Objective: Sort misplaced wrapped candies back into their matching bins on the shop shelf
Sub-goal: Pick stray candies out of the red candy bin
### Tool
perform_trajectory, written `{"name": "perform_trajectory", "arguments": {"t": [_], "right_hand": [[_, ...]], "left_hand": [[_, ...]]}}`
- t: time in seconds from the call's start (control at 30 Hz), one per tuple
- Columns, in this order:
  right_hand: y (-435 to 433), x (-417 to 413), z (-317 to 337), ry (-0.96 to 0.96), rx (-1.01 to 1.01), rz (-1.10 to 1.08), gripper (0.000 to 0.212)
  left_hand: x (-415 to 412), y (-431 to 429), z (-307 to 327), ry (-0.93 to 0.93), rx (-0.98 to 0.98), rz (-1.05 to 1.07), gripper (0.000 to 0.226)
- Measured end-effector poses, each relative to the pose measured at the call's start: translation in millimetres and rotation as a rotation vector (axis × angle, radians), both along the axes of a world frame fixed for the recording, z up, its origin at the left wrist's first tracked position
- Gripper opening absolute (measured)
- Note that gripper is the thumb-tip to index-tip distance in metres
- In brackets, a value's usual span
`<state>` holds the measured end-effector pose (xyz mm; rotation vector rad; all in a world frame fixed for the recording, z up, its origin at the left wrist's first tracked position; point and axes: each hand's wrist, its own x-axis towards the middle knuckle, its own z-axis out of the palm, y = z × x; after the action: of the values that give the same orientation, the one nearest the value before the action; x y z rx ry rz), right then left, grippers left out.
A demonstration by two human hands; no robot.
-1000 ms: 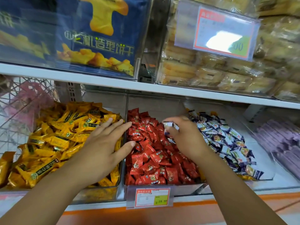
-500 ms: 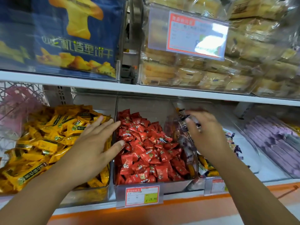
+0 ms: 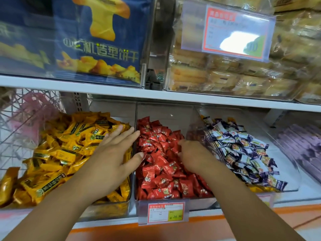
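Observation:
Three clear bins stand side by side on the lower shelf. The left one holds yellow wrapped candies [image 3: 66, 153], the middle one red wrapped candies [image 3: 159, 173], the right one blue-and-white wrapped candies [image 3: 243, 153]. My left hand [image 3: 112, 153] lies flat with straight fingers over the divider between the yellow and red bins, resting on the yellow pile. My right hand [image 3: 192, 157] is down in the red bin near its right wall, fingers curled into the red candies. The back of the hand hides whatever is under its fingertips.
A price tag [image 3: 165, 213] hangs on the red bin's front. Purple packs [image 3: 298, 145] lie further right, and a wire basket [image 3: 20, 127] stands at the left. The upper shelf edge [image 3: 156, 94] runs close above, carrying a blue biscuit box [image 3: 97, 40] and wrapped cakes [image 3: 225, 75].
My right hand carried a blue-and-white candy from the red bin over to the right bin, then came back into the red bin. My left hand stayed flat on the divider.

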<state>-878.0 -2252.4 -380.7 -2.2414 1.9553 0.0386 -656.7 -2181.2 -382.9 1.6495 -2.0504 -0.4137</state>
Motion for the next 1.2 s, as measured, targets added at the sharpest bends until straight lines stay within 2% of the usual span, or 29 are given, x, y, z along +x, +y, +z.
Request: {"name": "perform_trajectory", "arguments": {"t": [0.13,0.27,0.4,0.47,0.57,0.67,0.83,0.97,1.07,1.13,1.2], "right_hand": [[-4.4,-6.4,-9.5,-0.233,-0.001,-0.044,0.048],[4.7,-9.2,-6.3,-0.437,-0.068,0.029,0.055],[15.7,-6.1,-6.5,-0.602,-0.197,0.059,0.039],[20.5,-7.0,-3.5,-0.607,-0.267,0.077,0.032],[29.5,-14.5,11.4,-0.647,-0.376,0.072,0.036],[34.4,-39.0,29.0,-0.682,-0.417,-0.028,0.037],[28.5,-94.6,40.7,-0.605,-0.562,-0.219,0.026],[28.3,-118.1,38.6,-0.428,-0.484,-0.345,0.047],[44.1,-92.5,36.8,-0.386,-0.539,-0.117,0.039],[55.2,-56.8,34.0,-0.397,-0.398,0.179,0.032],[57.5,-20.7,24.3,-0.344,-0.196,0.400,0.038]], "left_hand": [[-0.7,0.4,0.2,0.014,-0.002,-0.002,0.085],[0.6,0.0,1.9,0.006,0.006,0.006,0.088],[0.5,0.7,3.2,0.001,0.016,0.015,0.077],[-0.3,2.2,4.6,0.002,0.025,0.017,0.074],[0.8,3.6,5.7,0.000,0.038,0.026,0.074],[-1.0,4.6,7.9,0.015,0.042,0.032,0.075],[-5.9,5.3,11.5,0.022,0.046,0.030,0.074],[-7.9,6.1,11.1,0.020,0.054,0.034,0.077],[-6.8,5.6,9.8,0.027,0.060,0.016,0.076],[-6.5,4.3,9.4,0.034,0.064,0.019,0.074],[-6.7,2.7,8.0,0.010,0.064,0.025,0.073]]}}
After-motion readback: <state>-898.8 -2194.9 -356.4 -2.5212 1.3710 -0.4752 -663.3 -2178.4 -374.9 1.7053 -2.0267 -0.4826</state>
